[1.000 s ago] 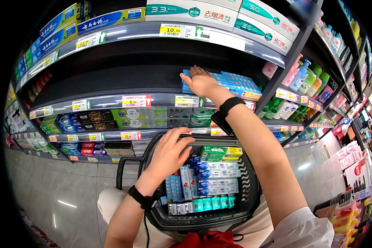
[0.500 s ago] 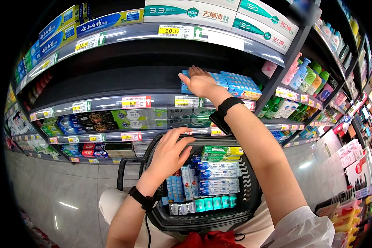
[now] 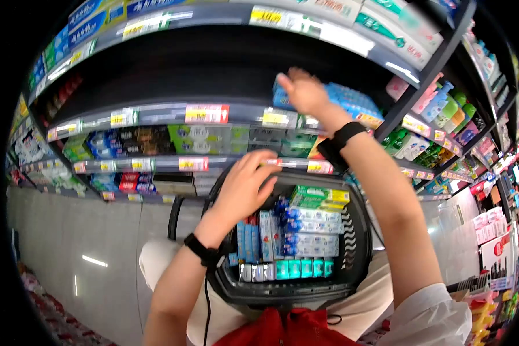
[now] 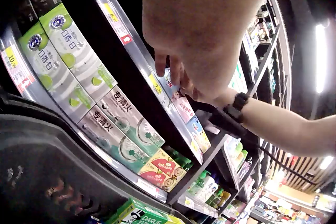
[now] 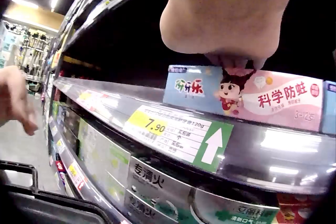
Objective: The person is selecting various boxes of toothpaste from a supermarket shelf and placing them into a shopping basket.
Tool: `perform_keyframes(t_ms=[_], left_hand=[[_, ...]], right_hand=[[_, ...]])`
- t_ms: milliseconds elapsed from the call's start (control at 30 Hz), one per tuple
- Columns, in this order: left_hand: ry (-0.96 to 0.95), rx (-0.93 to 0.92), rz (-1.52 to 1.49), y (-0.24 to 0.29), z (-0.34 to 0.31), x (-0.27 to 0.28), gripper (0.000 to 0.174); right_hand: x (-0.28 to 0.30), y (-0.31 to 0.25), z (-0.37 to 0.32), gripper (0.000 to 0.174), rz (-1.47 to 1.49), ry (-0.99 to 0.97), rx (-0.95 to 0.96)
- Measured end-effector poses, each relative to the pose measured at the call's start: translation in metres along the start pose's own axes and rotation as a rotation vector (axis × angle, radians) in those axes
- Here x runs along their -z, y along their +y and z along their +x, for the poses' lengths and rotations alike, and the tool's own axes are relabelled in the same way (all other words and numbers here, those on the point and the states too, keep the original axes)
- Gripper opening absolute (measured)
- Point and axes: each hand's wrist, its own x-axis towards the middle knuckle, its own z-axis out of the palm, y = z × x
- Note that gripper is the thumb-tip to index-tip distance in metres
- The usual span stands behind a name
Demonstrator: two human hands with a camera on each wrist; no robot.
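Observation:
My right hand [image 3: 308, 95] rests over a row of blue toothpaste boxes [image 3: 357, 104] at the right end of the middle shelf. Its thumb lies at the row's left end. In the right wrist view, its fingertips reach the top of a blue and pink children's toothpaste box [image 5: 283, 98] and are partly hidden behind it. My left hand [image 3: 245, 187] hovers relaxed over the far left rim of a black shopping basket [image 3: 352, 248], holding nothing. Blue and white toothpaste boxes [image 3: 314, 228], green boxes [image 3: 317, 196] and teal boxes [image 3: 303, 268] lie in the basket.
Below the middle shelf's edge [image 3: 161, 112] stand more toothpaste boxes [image 3: 199, 138]. White toothpaste boxes [image 3: 386, 29] fill the shelf above. A dark upright post [image 3: 424, 75] separates bottles [image 3: 438, 106] on the right. The basket's handle [image 3: 176, 219] sticks out leftward.
The head view has shifted, so shelves and basket appear higher. My right hand has moved slightly rightward over the blue boxes. The left hand keeps its pose above the basket rim.

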Motion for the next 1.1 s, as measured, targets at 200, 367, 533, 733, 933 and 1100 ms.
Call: perform_keyframes(t_ms=[200, 367, 533, 733, 933, 1100], left_hand=[[0.003, 0.040, 0.019, -0.008, -0.001, 0.008, 0.018], [-0.224, 0.120, 0.014, -0.014, -0.010, -0.004, 0.019], [-0.791, 0.267, 0.073, -0.024, -0.040, -0.034, 0.020], [-1.459, 0.552, 0.393, -0.043, -0.084, -0.097, 0.019], [-1.952, 0.447, 0.839, -0.050, -0.147, -0.165, 0.031], [-1.902, 0.402, 0.936, -0.095, -0.218, -0.182, 0.043]], right_hand=[[0.029, 0.000, -0.091, 0.043, 0.205, 0.287, 0.380], [0.024, 0.027, -0.214, 0.040, 0.367, 0.077, 0.180], [-0.005, 0.065, -0.281, 0.040, 0.565, 0.005, -0.134], [0.021, 0.073, -0.281, 0.043, 0.387, 0.072, -0.026], [0.024, 0.080, -0.276, 0.042, 0.319, 0.338, -0.025], [0.027, 0.090, -0.277, 0.037, 0.333, 0.461, -0.087]])
